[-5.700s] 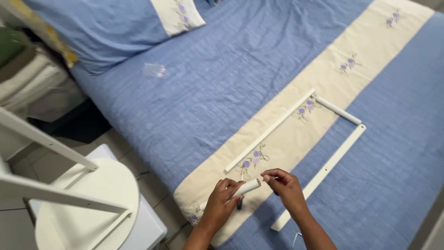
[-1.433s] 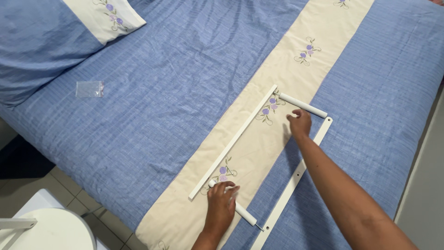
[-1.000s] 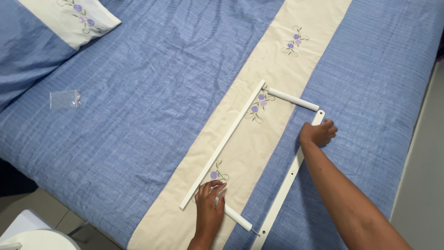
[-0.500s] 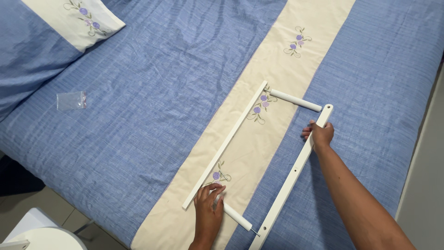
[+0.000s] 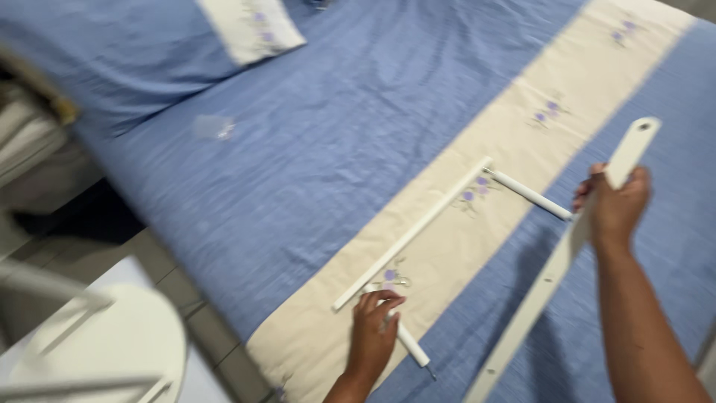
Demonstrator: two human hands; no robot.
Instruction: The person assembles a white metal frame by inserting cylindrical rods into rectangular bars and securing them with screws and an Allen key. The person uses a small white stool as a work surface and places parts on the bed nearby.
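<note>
My right hand (image 5: 613, 206) grips a long flat white slat (image 5: 556, 261) with holes, lifted off the bed at a slant. My left hand (image 5: 374, 332) rests on a short white tube (image 5: 409, 342) near the bed's front edge, fingers curled over its upper end. A long white bar (image 5: 412, 232) lies diagonally on the cream band of the bedspread. A second short white tube (image 5: 528, 194) lies at the long bar's far end, just left of my right hand.
A blue bedspread (image 5: 321, 149) with a cream embroidered band covers the bed. A small clear plastic bag (image 5: 215, 127) lies on it at left. A pillow (image 5: 149, 45) sits at the top left. A white round stool (image 5: 112, 351) stands on the floor at lower left.
My right hand has closed on the flat slat and raised it off the bedspread. The camera has swung left, bringing the stool and floor into view. My left hand stays on the short tube.
</note>
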